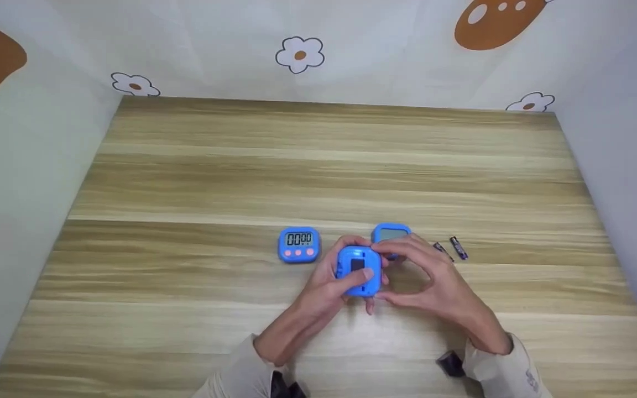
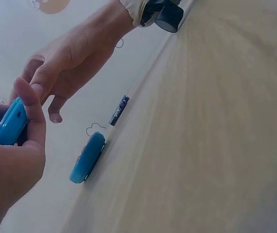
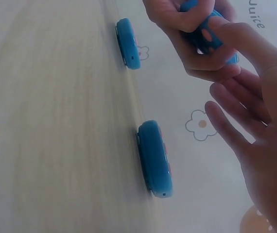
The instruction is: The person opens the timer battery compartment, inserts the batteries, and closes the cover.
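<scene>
A blue digital timer [image 1: 374, 276] is held up over the table with its back toward the head camera; a dark rectangle shows on that back. My left hand [image 1: 327, 279] grips it from the left, thumb laid across the back. On the right side, my right hand [image 1: 443, 282] has its index fingertip at the upper corner and its thumb at the lower corner, pinching the edge. In the right wrist view, pink buttons show on the front of the held timer [image 3: 206, 35]. Behind my right fingers lies a second blue timer [image 1: 393, 233], blank-screened and partly hidden.
Left of my hands, a third blue timer [image 1: 298, 245] reads 00 00 above pink buttons. Two small batteries, one [image 1: 459, 248] fully visible, lie right of the blank timer. The wooden table [image 1: 318, 166] meets patterned walls [image 1: 230, 50] at the back and sides.
</scene>
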`<state>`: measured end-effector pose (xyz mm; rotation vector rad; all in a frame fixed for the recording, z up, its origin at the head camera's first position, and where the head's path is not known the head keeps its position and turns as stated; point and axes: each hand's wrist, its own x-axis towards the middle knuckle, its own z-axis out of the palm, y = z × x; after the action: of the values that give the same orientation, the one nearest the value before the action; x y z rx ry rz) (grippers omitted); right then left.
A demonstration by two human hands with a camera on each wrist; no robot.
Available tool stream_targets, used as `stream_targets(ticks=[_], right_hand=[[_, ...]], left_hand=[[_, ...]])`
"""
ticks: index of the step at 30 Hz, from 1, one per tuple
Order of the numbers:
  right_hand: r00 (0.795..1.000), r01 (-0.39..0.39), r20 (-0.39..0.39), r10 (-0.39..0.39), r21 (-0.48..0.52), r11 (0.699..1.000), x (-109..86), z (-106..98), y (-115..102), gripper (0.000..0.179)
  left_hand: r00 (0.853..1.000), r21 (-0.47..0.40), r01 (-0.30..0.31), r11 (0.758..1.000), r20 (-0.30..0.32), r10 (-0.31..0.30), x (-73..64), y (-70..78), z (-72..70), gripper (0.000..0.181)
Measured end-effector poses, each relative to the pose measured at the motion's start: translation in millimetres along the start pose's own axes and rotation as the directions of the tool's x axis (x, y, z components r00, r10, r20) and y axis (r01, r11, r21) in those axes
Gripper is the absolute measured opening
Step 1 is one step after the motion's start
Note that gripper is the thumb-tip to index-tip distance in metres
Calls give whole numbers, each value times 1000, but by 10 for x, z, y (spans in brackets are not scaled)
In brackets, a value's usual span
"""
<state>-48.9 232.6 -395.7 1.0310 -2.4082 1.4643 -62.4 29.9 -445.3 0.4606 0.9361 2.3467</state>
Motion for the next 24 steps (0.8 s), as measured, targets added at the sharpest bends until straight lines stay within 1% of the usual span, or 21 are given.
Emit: stream_targets(ticks=[4,10,13,18,20,24], right_hand=[[1000,-12,8,13,-17,1000,-7,1,14,66],[1000,4,-1,-4,-19,1000,-6,-1,30,67],[1000,2,5,-2,-22,1000,-11,-2,30,67],[1000,-18,16,18,-47,999,-15,-10,13,70],[1000,-4,15,4,-49,999,-4,-16,3,69],[1000,22,13,-21,-53,998,16,-41,-23,64]], left_hand=[[1000,-23,2,1000,-1,-2,5,-5,-13,39],[1000,-1,6,1000,-5,-6,5,4,-9,39],[1000,7,8,1000,-21,-8,-6,0,2,41],[998,30,-8,1000,-59,10,-9,-7,13,44],[997,46,-8,999,-73,11,-6,-6,14,44],[994,85,29,996,-103,-20,-9,-12,9,46]])
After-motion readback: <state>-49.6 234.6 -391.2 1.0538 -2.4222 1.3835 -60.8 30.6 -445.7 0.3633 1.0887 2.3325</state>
